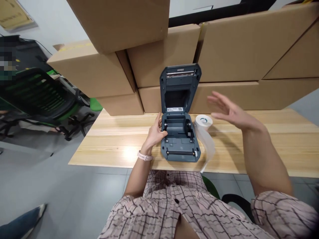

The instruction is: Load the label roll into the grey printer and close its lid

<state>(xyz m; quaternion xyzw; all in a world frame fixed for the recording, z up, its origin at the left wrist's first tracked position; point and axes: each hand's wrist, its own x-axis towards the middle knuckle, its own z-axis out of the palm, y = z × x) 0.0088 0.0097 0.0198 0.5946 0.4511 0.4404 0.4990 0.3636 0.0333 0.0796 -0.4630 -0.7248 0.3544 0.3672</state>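
A dark grey label printer (pixel 178 139) stands on the wooden table with its lid (pixel 178 96) raised. Its bay holds no roll, and a black roller lies along the front. My left hand (pixel 156 133) grips the left side of the base, thumb over the rim, fingers along the outside. Just right of the printer, a roll of white labels (pixel 203 122) sits on end, its loose strip (pixel 208 146) curling toward the table's front edge. My right hand (pixel 230 113) is raised in the air right of the roll, fingers stretched out, holding nothing.
Stacked cardboard boxes (pixel 231 49) line the back of the wooden table (pixel 107 142), directly behind the raised lid. One box (pixel 124 23) juts forward at upper left. Left of the table are a black and green office chair (pixel 37 96) and a person's leg (pixel 22 222).
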